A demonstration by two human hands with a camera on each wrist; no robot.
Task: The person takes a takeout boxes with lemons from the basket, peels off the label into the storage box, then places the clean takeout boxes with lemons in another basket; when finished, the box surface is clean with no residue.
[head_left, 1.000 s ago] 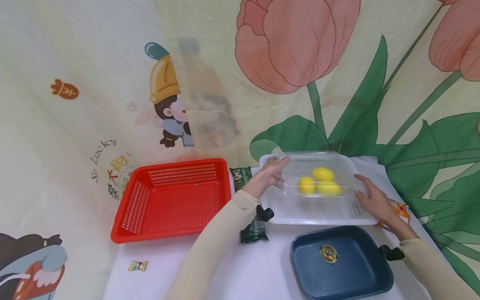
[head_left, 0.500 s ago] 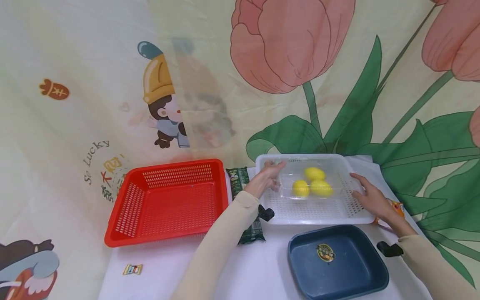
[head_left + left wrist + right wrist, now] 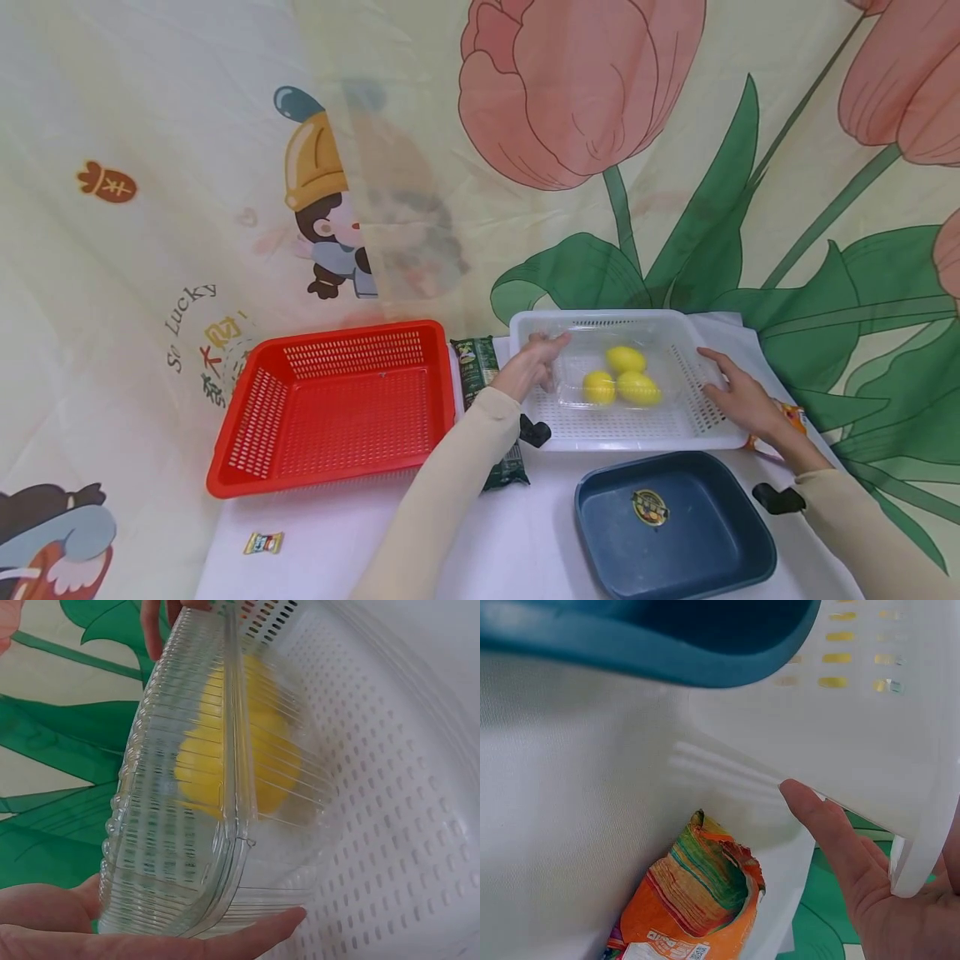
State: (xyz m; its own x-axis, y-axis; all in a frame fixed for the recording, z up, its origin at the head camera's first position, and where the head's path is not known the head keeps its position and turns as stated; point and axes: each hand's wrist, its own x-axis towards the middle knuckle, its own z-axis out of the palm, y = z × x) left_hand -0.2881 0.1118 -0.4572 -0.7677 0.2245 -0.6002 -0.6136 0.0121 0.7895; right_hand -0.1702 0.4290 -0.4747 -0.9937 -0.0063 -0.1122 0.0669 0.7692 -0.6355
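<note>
A clear plastic clamshell container with three lemons inside lies over the white basket. My left hand grips the container's left end; in the left wrist view the lid and ribbed sides sit between the thumb and the other fingers. At the basket's right rim is my right hand, its fingers spread and fairly straight. In the right wrist view one finger of it lies against the basket's outer wall; part of the hand is hidden behind the rim.
A red basket stands to the left. Between the baskets lies a dark green packet, partly under my left arm. A blue pan sits in front, with an orange packet at the right and a small wrapped snack front left.
The container of lemons has come down and a little left into the white basket, with my left hand on it. The right hand has stayed by the basket's rim, apart from the container.
</note>
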